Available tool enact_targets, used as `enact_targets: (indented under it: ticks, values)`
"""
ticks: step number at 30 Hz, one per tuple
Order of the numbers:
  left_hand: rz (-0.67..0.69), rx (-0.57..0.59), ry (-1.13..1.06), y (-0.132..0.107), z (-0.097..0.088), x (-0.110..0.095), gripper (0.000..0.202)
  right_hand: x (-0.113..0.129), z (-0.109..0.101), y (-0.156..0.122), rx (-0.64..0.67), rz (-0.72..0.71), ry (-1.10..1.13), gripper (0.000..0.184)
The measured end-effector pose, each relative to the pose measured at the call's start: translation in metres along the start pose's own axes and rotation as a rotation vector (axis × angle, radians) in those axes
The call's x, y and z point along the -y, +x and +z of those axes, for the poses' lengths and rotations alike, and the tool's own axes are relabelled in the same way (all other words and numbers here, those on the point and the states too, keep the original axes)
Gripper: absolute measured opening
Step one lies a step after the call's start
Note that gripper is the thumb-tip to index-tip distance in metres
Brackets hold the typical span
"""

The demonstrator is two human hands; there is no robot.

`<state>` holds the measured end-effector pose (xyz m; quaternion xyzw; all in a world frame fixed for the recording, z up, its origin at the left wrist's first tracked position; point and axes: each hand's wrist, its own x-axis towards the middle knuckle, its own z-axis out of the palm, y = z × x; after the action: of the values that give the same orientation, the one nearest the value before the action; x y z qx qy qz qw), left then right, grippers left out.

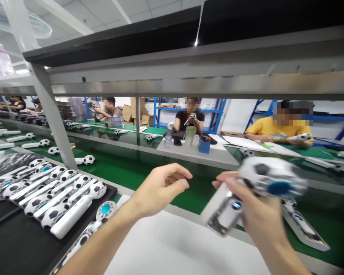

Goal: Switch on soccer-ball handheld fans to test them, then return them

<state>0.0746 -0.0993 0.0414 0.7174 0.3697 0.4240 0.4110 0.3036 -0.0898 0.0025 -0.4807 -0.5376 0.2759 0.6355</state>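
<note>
Over white table [183, 254], right hand [258, 206] grips football-headed device [265, 172], handle uncovered, circuitry [218, 224] exposed: apparently unfinished. Left hand [157, 188] holds nothing, fingers loosely curled. Similar devices [71, 218] fill black tray [8, 246]; completion unclear.

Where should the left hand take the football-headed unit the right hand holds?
Probably the white handle, near its lower end, from the left, pinching the side edges: that end juts out of the right hand towards the left hand, and its open face bares inner parts.
</note>
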Motion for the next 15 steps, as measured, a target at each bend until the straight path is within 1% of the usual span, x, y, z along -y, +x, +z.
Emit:
enact_targets:
  ticks: [2, 4, 7, 9, 12, 15]
  values:
    - [0.031, 0.012, 0.015, -0.003, 0.0, -0.004, 0.015, -0.026, 0.009, 0.013, -0.038, 0.091, -0.127, 0.04]
    - [0.058, 0.016, 0.044, -0.005, -0.001, -0.007, 0.015, -0.059, 0.013, 0.027, -0.033, 0.141, -0.224, 0.043]
    - [0.078, -0.002, 0.08, -0.004, -0.002, -0.007, 0.016, -0.11, 0.01, 0.04, -0.043, 0.195, -0.344, 0.047]
    - [0.066, 0.002, 0.086, -0.003, 0.001, -0.006, 0.016, -0.139, 0.004, 0.042, -0.036, 0.213, -0.449, 0.048]
    - [0.041, 0.024, 0.106, -0.005, 0.006, -0.004, 0.017, -0.17, 0.0, 0.038, 0.019, 0.203, -0.61, 0.053]
    - [0.057, 0.034, 0.145, -0.009, 0.005, -0.006, 0.018, -0.185, 0.002, 0.033, 0.078, 0.138, -0.708, 0.055]
